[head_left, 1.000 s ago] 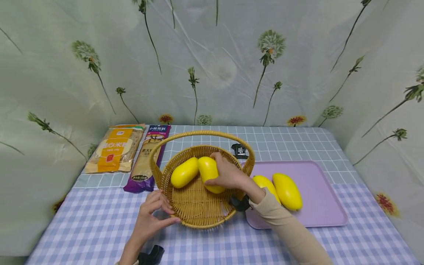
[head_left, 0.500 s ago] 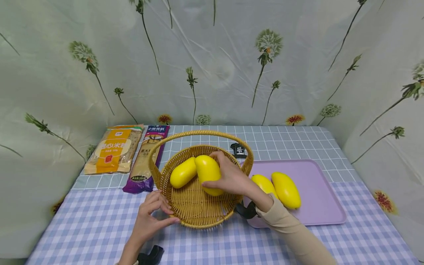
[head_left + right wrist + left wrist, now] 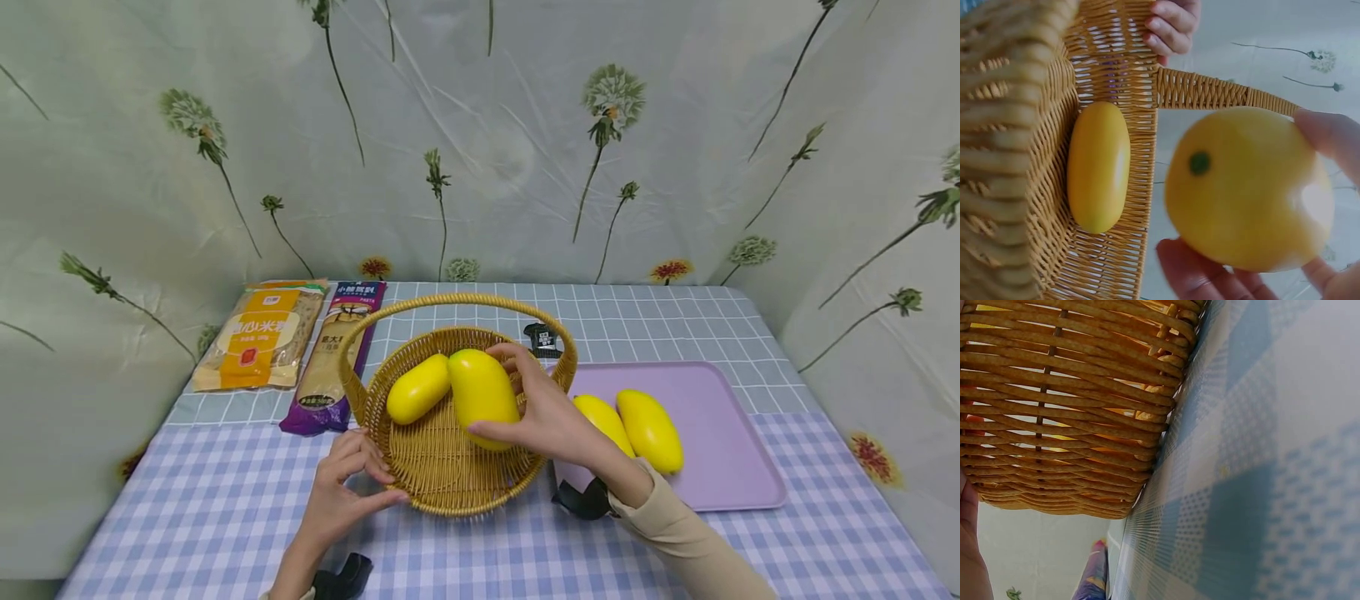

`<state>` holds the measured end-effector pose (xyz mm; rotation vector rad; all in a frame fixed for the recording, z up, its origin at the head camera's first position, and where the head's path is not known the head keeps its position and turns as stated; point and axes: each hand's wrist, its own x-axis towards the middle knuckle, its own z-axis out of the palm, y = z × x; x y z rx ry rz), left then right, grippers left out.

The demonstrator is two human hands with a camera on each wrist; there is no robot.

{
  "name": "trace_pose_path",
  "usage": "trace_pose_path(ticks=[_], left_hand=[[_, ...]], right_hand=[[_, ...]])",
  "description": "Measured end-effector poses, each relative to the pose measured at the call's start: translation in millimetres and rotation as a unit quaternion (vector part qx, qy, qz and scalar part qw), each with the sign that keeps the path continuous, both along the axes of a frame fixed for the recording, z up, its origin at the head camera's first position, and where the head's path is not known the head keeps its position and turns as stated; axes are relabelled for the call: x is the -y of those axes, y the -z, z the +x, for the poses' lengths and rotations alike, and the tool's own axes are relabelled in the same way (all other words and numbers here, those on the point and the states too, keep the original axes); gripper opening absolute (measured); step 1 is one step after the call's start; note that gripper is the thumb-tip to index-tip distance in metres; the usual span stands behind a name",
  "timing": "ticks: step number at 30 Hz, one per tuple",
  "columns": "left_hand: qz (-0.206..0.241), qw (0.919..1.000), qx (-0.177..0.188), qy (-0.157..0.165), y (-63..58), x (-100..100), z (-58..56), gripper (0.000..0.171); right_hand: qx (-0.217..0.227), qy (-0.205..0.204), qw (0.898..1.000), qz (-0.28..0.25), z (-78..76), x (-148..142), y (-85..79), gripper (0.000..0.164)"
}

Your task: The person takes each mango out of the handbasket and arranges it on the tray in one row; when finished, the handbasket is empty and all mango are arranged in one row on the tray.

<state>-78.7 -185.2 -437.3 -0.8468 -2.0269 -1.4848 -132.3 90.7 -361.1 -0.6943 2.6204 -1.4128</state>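
Note:
My right hand (image 3: 551,412) grips a yellow mango (image 3: 483,396) between thumb and fingers, over the right part of a round wicker basket (image 3: 450,479). In the right wrist view the held mango (image 3: 1247,187) is raised off the basket floor, its green-dotted end toward the camera. Another mango (image 3: 418,389) lies inside the basket on the left. At the basket's front left, my left hand (image 3: 345,487) pinches the rim, thumb along the front. The left wrist view shows the woven wall (image 3: 1066,419) at close range, with the hand mostly out of frame.
A tall arched handle (image 3: 461,300) spans the basket. To the right, a lilac tray (image 3: 738,458) bears two mangoes (image 3: 648,433), one partly behind the right arm. At back left lie an orange-labelled bag (image 3: 258,337) and a purple pasta packet (image 3: 333,358). A small black packet (image 3: 542,340) sits behind the basket.
My right hand has lifted its mango up from the basket floor and shifted slightly right and nearer. The left hand and basket have stayed in place.

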Motion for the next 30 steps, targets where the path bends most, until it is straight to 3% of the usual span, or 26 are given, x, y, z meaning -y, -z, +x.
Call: trace_pose_path(ticks=[7,17,26,30], left_hand=[[0.005,0.9998,-0.018,0.007,0.5,0,-2.0,0.028],[0.007,0.9999,-0.012,0.008,1.5,0,-2.4,0.028],[0.009,0.9998,-0.014,0.009,2.2,0,-2.6,0.028],[0.010,0.9998,-0.013,0.009,2.6,1,-2.5,0.028]], right_hand=[[0.011,-0.013,0.999,-0.047,15.7,-14,2.7,0.083],[-0.030,-0.034,0.992,-0.114,32.9,-42,9.4,0.086],[-0.036,-0.006,0.987,-0.153,42.4,-86,9.8,0.086],[-0.038,0.037,0.984,-0.171,44.6,-105,12.1,0.083]])
